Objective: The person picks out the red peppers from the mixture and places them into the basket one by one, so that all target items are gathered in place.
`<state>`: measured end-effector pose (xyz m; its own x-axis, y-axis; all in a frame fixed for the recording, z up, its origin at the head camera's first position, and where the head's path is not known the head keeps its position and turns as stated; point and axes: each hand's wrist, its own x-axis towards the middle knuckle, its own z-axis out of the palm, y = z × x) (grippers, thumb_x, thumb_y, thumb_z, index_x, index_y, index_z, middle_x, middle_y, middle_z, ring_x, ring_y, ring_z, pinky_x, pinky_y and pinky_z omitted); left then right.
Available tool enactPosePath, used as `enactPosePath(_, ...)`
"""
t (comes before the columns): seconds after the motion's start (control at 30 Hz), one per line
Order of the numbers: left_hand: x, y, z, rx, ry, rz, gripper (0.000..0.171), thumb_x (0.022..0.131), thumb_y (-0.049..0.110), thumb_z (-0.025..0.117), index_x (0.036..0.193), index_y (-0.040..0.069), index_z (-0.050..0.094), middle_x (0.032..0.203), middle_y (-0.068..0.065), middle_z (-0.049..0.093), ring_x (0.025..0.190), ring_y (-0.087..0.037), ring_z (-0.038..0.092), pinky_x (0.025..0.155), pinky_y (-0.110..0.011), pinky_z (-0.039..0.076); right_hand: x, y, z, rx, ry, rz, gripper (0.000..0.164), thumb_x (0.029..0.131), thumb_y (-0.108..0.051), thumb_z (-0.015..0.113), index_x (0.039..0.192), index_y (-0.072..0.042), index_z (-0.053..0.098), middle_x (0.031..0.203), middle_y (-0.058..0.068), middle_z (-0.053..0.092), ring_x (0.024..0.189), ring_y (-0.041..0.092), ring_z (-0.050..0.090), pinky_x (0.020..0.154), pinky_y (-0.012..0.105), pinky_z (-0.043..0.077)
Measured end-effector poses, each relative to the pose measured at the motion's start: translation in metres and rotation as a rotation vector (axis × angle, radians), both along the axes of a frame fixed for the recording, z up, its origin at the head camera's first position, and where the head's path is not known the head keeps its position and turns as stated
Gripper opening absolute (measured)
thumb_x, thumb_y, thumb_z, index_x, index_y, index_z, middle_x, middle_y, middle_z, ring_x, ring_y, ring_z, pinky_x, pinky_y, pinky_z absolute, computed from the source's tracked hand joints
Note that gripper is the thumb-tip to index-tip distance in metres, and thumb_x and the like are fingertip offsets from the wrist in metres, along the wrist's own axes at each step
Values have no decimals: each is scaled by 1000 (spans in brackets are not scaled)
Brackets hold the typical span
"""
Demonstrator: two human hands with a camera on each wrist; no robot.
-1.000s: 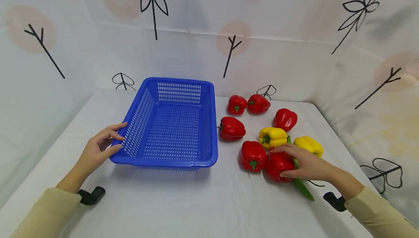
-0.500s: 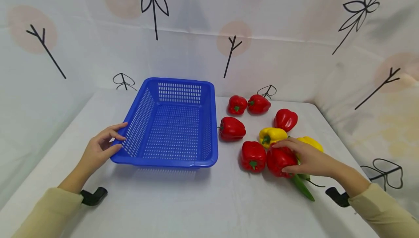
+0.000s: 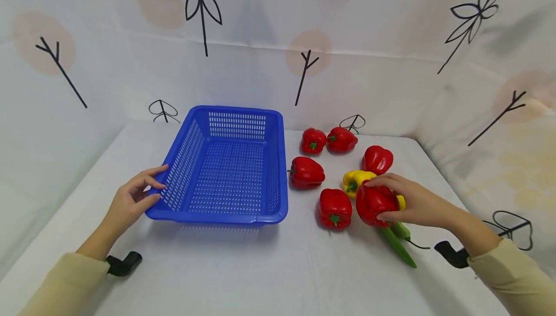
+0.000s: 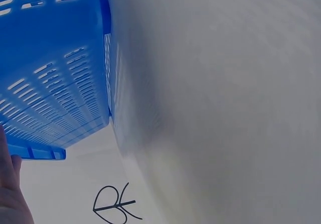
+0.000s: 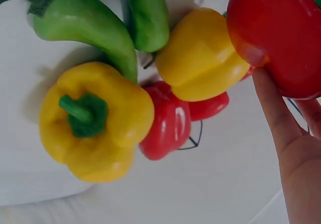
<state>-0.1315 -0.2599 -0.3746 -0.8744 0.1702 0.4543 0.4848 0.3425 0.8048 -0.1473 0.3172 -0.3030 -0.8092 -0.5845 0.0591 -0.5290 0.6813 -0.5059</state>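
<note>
My left hand [image 3: 130, 201] rests its fingertips and thumb on the left rim of a blue plastic basket [image 3: 272, 217], near its front corner. That slotted basket holds nothing inside. With thumb and fingers, my right hand [image 3: 410, 202] grips a red bell pepper [image 3: 374, 205], lifted above the table. Below it lie green chili peppers [image 3: 397, 246]. Behind the held pepper are a yellow bell pepper [image 3: 352, 181] and, mostly hidden by the hand, a second yellow bell pepper [image 5: 98, 123]. Another red bell pepper [image 3: 334, 207] stands just left of the held one.
Several more red bell peppers [image 3: 306, 172] lie between the basket and the back right of the table. A white cloth covers the table [image 3: 278, 277]. Cloth walls [image 3: 252, 75] with drawn flowers rise behind and at both sides.
My right hand has lifted the red bell pepper off the table, uncovering more of the green chili peppers beneath. The left hand stays at the basket's rim.
</note>
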Motion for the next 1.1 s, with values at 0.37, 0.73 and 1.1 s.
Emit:
enactPosePath(0.37, 1, -1, 0, -2, 0, -2, 13, 83, -14, 55, 93, -6, 56, 134, -1, 49, 119, 0, 42, 87, -12, 41, -9, -9, 10, 6, 85, 12, 70, 65, -16, 84, 126, -16, 50, 122, 10, 48, 110, 33, 44, 64, 34, 55)
enactPosePath(0.73, 0, -2, -2, 19, 8, -23, 15, 82, -17, 54, 93, -7, 57, 133, 0, 49, 119, -2, 43, 86, -12, 42, -19, -21, 14, 16, 108, 33, 64, 71, -17, 81, 127, -13, 50, 125, 5, 48, 113, 28, 43, 70, 32, 54)
enactPosePath(1.1, -1, -2, -2, 31, 14, -35, 16, 82, -17, 53, 93, -6, 57, 134, -2, 49, 120, -4, 42, 87, -13, 42, -27, -31, 17, 34, 116, 32, 64, 72, -20, 80, 128, -15, 50, 124, 3, 48, 109, 24, 47, 72, 32, 53)
